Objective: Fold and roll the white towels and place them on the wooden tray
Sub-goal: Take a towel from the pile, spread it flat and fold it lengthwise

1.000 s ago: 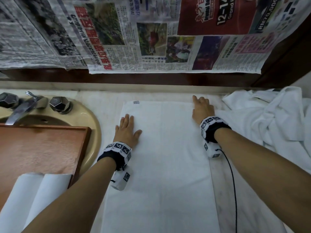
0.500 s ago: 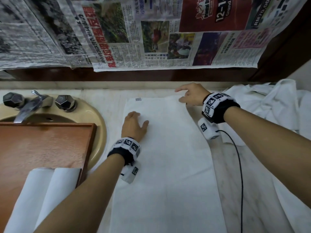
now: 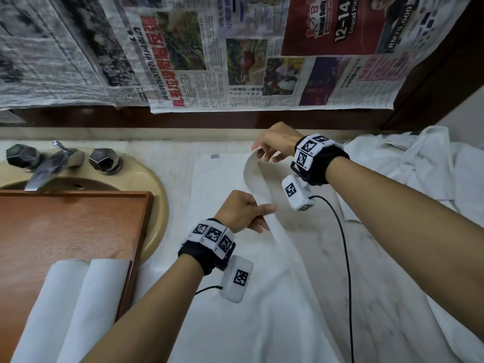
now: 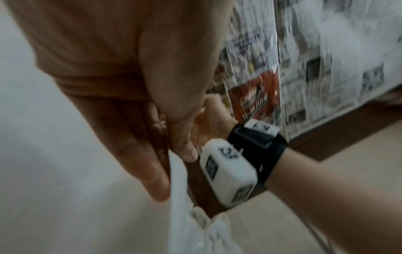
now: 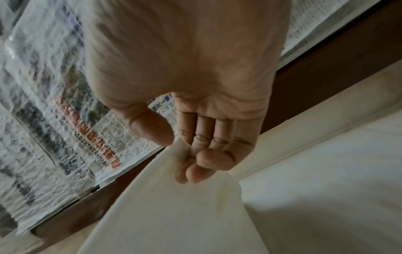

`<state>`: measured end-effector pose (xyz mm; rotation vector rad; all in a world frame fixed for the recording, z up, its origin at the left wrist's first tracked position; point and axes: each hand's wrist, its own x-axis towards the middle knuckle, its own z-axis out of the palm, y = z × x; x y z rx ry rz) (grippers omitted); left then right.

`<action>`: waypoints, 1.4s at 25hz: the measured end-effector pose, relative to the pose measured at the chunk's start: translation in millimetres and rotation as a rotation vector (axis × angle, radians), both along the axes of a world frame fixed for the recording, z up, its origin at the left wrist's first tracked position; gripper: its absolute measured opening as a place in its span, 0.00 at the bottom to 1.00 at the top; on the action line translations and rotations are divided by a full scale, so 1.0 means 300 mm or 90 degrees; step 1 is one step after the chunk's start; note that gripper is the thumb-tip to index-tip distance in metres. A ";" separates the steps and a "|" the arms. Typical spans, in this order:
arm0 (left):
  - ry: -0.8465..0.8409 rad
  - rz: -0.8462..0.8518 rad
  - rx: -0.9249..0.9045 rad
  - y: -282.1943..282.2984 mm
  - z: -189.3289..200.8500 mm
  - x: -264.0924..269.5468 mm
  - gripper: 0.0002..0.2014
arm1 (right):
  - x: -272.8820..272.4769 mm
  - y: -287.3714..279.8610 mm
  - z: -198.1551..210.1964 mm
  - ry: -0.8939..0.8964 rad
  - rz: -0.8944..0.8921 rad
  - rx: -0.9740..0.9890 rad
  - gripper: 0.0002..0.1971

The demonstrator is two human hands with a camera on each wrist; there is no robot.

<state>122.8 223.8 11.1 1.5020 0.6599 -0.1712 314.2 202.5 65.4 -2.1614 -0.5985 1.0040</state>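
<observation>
Fingers point(image 5: 202, 165) of your right hand point(image 3: 275, 142) pinch the far right corner of the white towel point(image 3: 235, 323) against the thumb, in the upper middle of the head frame. Your left hand point(image 3: 241, 210) grips the same long edge lower down, at the centre of the frame, with thumb and curled fingers point(image 4: 152, 180) closed on the cloth. Between the two grips the edge stands up from the surface point(image 3: 392, 297) as a raised strip, while the rest of the towel lies flat toward the bottom of the frame. I think you hold it at two points so the edge stays straight when you carry it over to the left for a lengthwise fold.

At the lower left of the frame the wooden tray point(image 3: 78, 226) rests over the sink point(image 3: 159, 195), and two rolled towels point(image 3: 70, 305) already lie on it side by side, touching. More unfolded towels point(image 3: 419, 174) wait in a heap at the right. So the task seems partly done, and this towel is not yet rolled.
</observation>
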 end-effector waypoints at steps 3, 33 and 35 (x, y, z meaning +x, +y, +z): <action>0.004 0.087 -0.011 0.060 0.040 -0.029 0.18 | -0.011 0.039 -0.009 -0.105 0.055 -0.005 0.07; 0.210 0.393 0.400 0.261 -0.282 -0.189 0.12 | -0.124 0.427 -0.397 -0.480 0.348 -0.115 0.10; 0.236 0.396 0.402 0.264 -0.273 -0.190 0.13 | -0.131 0.425 -0.396 -0.489 0.364 -0.125 0.09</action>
